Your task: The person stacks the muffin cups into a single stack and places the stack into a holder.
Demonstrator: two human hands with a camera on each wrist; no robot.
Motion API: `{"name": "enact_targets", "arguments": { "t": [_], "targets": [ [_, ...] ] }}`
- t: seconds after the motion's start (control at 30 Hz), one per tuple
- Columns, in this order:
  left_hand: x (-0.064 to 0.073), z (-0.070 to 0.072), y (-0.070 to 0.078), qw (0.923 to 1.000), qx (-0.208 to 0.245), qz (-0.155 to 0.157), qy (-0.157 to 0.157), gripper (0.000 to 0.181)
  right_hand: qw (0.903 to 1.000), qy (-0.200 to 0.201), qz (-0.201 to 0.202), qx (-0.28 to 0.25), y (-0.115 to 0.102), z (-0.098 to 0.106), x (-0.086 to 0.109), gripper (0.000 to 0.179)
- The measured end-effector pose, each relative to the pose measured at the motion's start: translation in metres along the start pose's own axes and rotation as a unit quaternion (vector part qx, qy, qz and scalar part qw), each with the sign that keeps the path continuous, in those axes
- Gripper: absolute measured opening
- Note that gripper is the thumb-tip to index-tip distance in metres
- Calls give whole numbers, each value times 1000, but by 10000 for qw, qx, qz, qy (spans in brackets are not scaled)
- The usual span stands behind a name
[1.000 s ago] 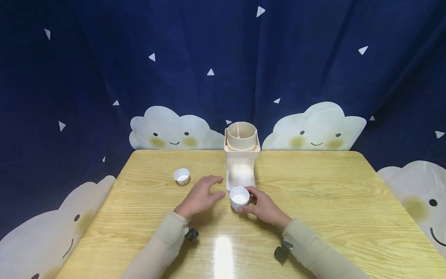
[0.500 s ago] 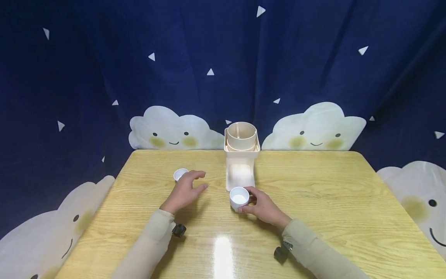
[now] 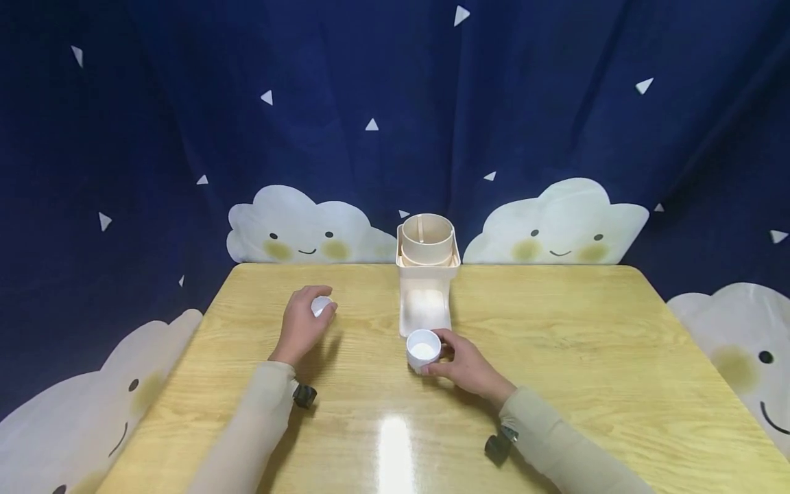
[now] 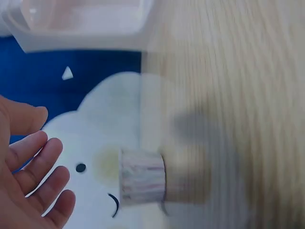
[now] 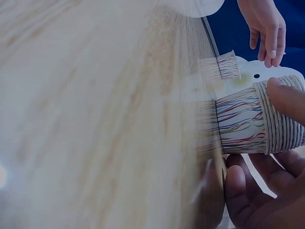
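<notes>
My left hand (image 3: 300, 322) hovers over a single small white paper baking cup (image 3: 321, 306), thumb and fingers spread either side of it in the head view. In the right wrist view the left hand (image 5: 267, 31) hangs apart from that cup (image 5: 228, 65), which stands upright on the table. The left wrist view likewise shows the streaked cup (image 4: 142, 177) clear of the fingers. With thumb and fingers, my right hand (image 3: 465, 363) grips a stack of paper baking cups (image 3: 422, 351), upright on the table. Coloured wavy lines mark the stack's side, its rims nested closely (image 5: 243, 121).
Just behind the stack stands a cream plastic stand (image 3: 426, 305) bearing a round open tube (image 3: 427, 240) at the table's far edge. Wooden tabletop (image 3: 586, 343) extends to both sides. A dark blue curtain (image 3: 321, 89) with clouds hangs behind.
My left hand has moved left and slightly away from me, from beside the stack to over the single cup. The right hand keeps its grip on the stack in the same place.
</notes>
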State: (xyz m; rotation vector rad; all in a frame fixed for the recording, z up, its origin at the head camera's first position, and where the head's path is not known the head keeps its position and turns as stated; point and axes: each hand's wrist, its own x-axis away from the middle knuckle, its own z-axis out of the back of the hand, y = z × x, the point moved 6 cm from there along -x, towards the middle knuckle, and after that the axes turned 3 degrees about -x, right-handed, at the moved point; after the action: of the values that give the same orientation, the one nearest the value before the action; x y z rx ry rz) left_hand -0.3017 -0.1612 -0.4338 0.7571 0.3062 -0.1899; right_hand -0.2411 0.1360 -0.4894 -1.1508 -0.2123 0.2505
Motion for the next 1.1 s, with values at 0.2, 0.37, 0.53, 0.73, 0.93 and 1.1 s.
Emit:
{"name": "enact_targets", "arguments": {
  "t": [0.2,0.37,0.53,0.73,0.93,1.1],
  "targets": [
    [-7,1,-19,9981,-534,319,-39,42,10000,32,-47,48,0,0,0,63],
    [-7,-5,-29,9934,-938,568,-342,63,9999,57,-50,79,1,1,0,63],
    [-7,-9,-36,9919,-957,672,-487,71,9999,62,-24,79,1,1,-1,63],
    [-7,-10,-45,9899,-854,839,-754,75,10000,-10,-21,72,2,0,-1,64],
    [-12,-10,-52,9894,-669,817,-992,76,10000,-3,-50,40,1,0,-1,65],
    [-15,-9,-55,9887,-583,762,-1153,74,9999,-12,-108,47,1,1,-1,65]
  ]
}}
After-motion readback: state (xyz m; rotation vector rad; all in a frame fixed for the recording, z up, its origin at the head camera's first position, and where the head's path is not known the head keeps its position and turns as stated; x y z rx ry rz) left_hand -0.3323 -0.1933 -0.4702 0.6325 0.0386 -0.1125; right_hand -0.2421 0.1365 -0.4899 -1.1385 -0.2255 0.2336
